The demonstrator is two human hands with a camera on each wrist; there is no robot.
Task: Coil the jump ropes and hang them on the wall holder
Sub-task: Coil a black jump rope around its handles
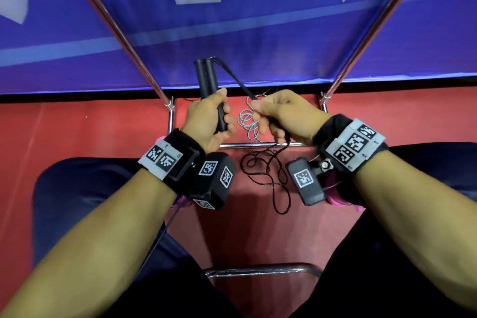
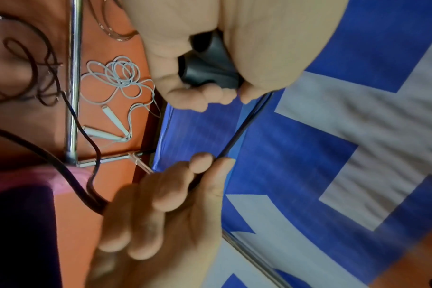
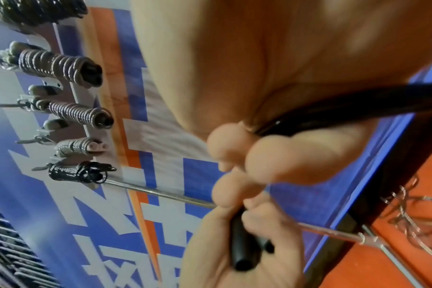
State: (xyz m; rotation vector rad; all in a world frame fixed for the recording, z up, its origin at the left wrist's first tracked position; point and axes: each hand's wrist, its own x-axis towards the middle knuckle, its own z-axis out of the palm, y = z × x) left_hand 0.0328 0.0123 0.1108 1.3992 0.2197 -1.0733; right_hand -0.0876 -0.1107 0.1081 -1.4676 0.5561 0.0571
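Red floor (image 1: 77,137) bears a grey rope (image 2: 122,79) beyond left hand (image 1: 206,119) gripping black handles (image 1: 207,75), right hand (image 1: 286,113) pinching cord (image 2: 244,126).

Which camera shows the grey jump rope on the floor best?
The left wrist view: the grey jump rope lies whole there, loops and both handles. The head view shows only some of its loops; the right wrist view shows a blurred tangle at the edge, likely the same rope.

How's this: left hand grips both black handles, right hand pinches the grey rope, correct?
No: the right hand pinches the black rope; the left wrist view shows the grey rope lying loose on the floor. Left hand does grip both black handles.
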